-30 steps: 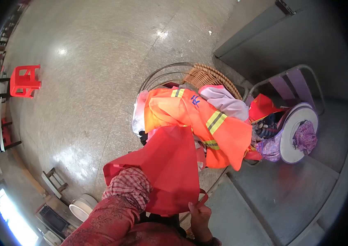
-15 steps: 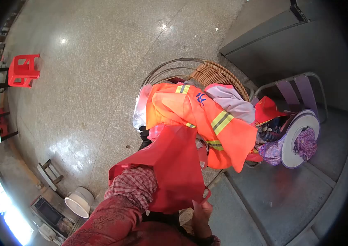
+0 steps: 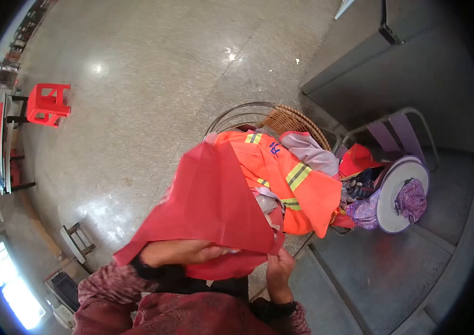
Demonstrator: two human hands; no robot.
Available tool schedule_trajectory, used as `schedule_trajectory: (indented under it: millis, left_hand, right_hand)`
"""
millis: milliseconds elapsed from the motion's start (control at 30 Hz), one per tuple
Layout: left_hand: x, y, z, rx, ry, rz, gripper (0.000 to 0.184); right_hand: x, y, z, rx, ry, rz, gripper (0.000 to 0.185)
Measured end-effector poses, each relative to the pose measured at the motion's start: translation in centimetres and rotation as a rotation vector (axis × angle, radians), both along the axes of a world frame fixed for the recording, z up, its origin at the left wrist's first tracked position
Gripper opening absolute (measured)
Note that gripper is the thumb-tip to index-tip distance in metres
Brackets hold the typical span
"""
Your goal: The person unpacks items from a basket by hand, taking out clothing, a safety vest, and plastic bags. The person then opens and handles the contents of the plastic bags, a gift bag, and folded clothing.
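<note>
A red cloth bag (image 3: 203,190) spreads out in front of my body, its mouth toward me. My left hand (image 3: 192,252) lies at the bag's mouth with its fingers closed on the edge; the fingertips are partly hidden in the fabric. At the bag's right corner, my right hand (image 3: 280,268) pinches the rim near a strap. Just beyond the bag, an orange vest (image 3: 281,167) with yellow and grey reflective strips lies over a heap of clothes. Part of a wicker basket (image 3: 295,124) shows behind the vest.
To the right are a red cap (image 3: 357,160), a white-brimmed hat (image 3: 390,206) with purple cloth, and a metal-framed chair (image 3: 399,129). A grey cabinet (image 3: 393,72) stands behind them. Far left, a red stool (image 3: 49,105) is beside a table.
My left forearm, earlier inside the bag, has come out, and that hand is now at the mouth. The bag has spread wider and upward. My right hand still holds its corner.
</note>
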State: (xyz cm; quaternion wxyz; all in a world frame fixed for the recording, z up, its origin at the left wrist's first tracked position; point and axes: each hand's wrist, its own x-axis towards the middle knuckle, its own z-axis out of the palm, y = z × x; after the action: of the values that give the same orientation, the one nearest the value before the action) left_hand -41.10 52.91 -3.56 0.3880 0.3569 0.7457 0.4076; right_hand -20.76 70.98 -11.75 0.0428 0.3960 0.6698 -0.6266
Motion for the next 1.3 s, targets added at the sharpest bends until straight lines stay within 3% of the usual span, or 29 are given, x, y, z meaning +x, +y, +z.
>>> schedule_trajectory:
  millis: [33,67,100,133,200,233,300,333,400,600,667,700,800,867,933,1000,1067,1100,1200,1300]
  left_hand:
    - [-2.0,-0.5,3.7,-0.11,-0.256,0.013,0.033]
    - [-3.2,-1.4,5.7,-0.217,-0.515,0.026,0.034]
    - [-2.5,-3.1,4.3,-0.248,-0.832,0.104,0.035]
    - [-2.0,-4.6,3.6,-0.29,-0.977,0.202,0.037]
    - [-2.7,-5.9,3.5,-0.017,-1.002,0.28,0.04]
    - [-2.8,-6.2,3.1,-0.027,-1.014,0.302,0.04]
    - [-2.7,-6.2,1.9,0.475,-1.285,0.593,0.043]
    - [-2.8,-6.3,1.4,0.532,-1.295,0.715,0.05]
    - [-3.5,-6.0,0.6,0.578,-1.287,0.901,0.053]
    - [-5.5,-5.8,1.1,0.705,-1.237,1.037,0.055]
    - [-6.5,-6.5,1.3,0.668,-1.093,1.093,0.052]
    - [-7.2,-6.8,1.7,0.708,-1.075,1.117,0.041]
    - [-8.9,-8.8,-1.1,0.606,-0.887,1.225,0.038]
    - [-9.6,-10.1,-3.4,0.559,-0.898,1.304,0.034]
    - [-9.7,-12.0,-6.7,0.44,-0.784,1.287,0.031]
    - [-8.9,-13.3,-10.0,0.394,-0.762,1.335,0.029]
    - [-7.4,-14.5,-13.2,0.095,-0.643,1.3,0.033]
    - [-6.7,-14.3,-14.6,0.093,-0.653,1.296,0.033]
    - [-4.3,-13.1,-19.5,-0.141,-0.499,0.891,0.048]
    - [-4.7,-7.0,-19.3,-0.349,-0.341,0.551,0.066]
  right_hand:
    - [0.2,-0.2,-0.5,0.132,0.101,0.181,0.019]
    - [-0.9,-0.5,0.6,0.125,0.105,0.187,0.019]
    - [-3.1,-1.1,2.4,0.083,0.143,0.166,0.019]
    - [-4.9,-1.4,3.5,0.041,0.177,0.146,0.02]
    - [-6.6,-1.0,2.2,0.111,0.084,0.094,0.02]
    - [-6.8,-0.8,1.5,0.185,-0.015,0.038,0.02]
    - [-7.1,0.9,0.3,-0.069,-0.086,-0.143,0.019]
    - [-6.8,1.7,-0.8,-0.082,-0.086,-0.125,0.019]
    - [-5.6,3.2,-2.8,-0.139,-0.065,-0.341,0.022]
    - [0.5,5.6,-3.7,-0.142,-0.243,-0.39,0.032]
    - [3.6,6.3,-3.9,-0.217,-0.168,-0.389,0.034]
    - [5.1,6.7,-3.8,-0.215,-0.166,-0.386,0.034]
    - [9.1,8.2,-3.7,-0.142,-0.216,-0.57,0.037]
    - [11.9,9.4,-3.4,-0.122,-0.196,-0.682,0.039]
    - [14.1,9.9,-2.5,0.011,-0.277,-0.613,0.04]
    - [15.6,10.5,-1.5,0.184,-0.126,-0.353,0.039]
    - [17.1,11.9,-1.8,0.319,-0.198,-0.247,0.039]
    - [17.6,12.3,-1.9,0.447,-0.261,-0.139,0.039]
    - [15.0,11.4,-1.3,0.437,-0.213,-0.152,0.04]
    - [14.4,11.6,-0.4,0.49,-0.207,-0.009,0.042]
